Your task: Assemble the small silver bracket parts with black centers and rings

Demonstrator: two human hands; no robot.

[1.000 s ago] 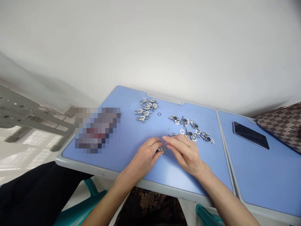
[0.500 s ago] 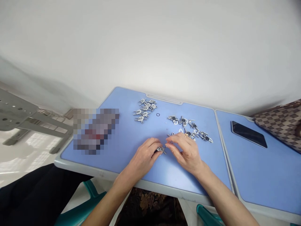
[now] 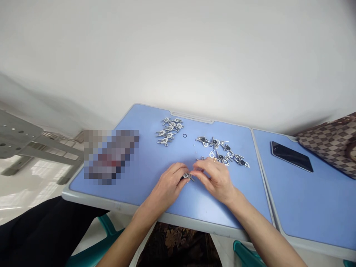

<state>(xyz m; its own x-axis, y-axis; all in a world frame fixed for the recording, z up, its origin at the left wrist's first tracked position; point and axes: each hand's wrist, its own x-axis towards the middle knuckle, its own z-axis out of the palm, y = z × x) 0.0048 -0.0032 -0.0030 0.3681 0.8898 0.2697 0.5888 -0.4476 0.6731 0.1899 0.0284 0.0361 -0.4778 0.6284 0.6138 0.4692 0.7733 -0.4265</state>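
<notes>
From my end, the left hand (image 3: 168,184) pinches a small silver metal fitting (image 3: 187,175) just above the blue plastic tabletop (image 3: 133,157), likely to steady it. The right hand (image 3: 215,178) meets its end with thumb and forefinger nearly closed; I cannot tell what they grip. The loose silver-and-black metal parts (image 3: 221,157) lie just beyond, probably for easy reach.
</notes>
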